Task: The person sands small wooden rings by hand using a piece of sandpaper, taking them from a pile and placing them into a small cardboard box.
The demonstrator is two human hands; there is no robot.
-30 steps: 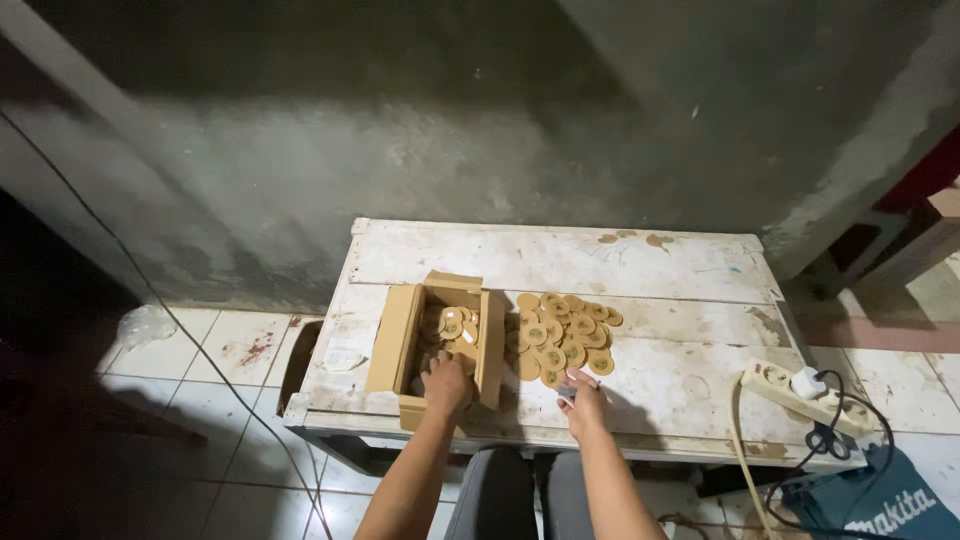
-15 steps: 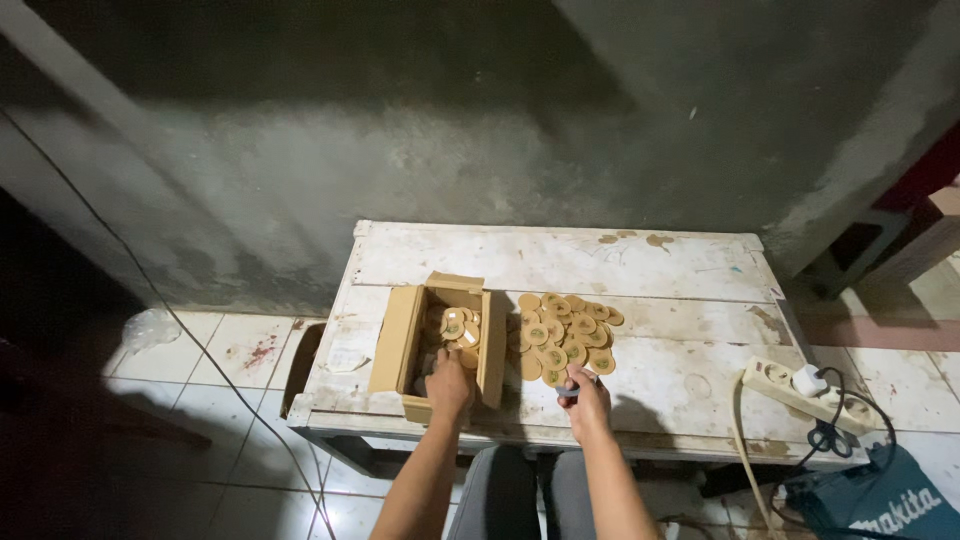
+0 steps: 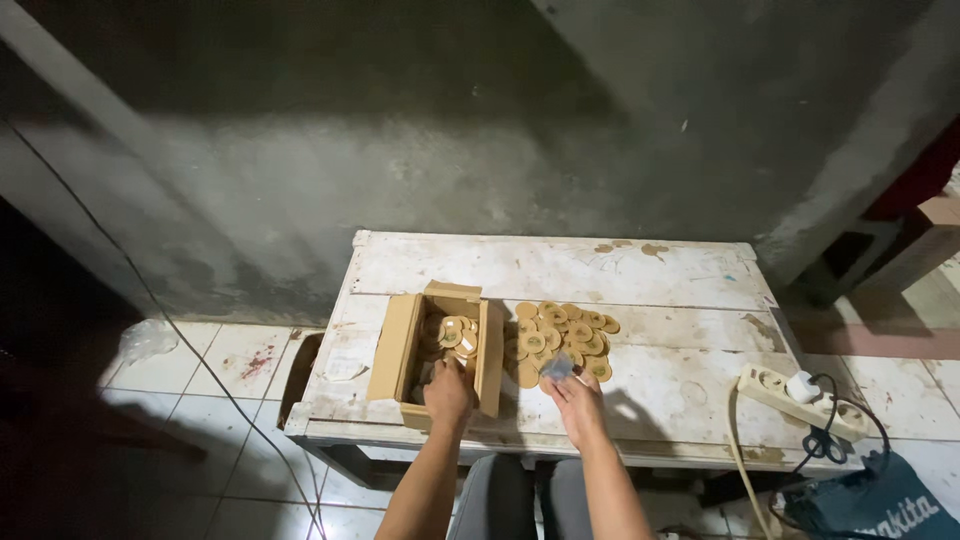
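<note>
Both forearms bare, no sleeves/gloves; left hand (image 3: 447, 393), right hand (image 3: 577, 402); grey trousers (image 3: 520, 500).

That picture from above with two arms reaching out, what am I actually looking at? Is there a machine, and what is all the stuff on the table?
There is no machine here. A person wears a camera on the head, so the single view looks down along their own arms. The left hand reaches into an open cardboard box that holds some round tan discs. The right hand is at the near edge of a pile of discs lying loose beside the box, and it pinches a small pale grey object, too blurred to identify. Everything sits on a worn, white-painted wooden table against a grey concrete wall. On the table's right end lies a white power strip with a plug and a dark cable in it. The floor to the left is tiled.
</note>
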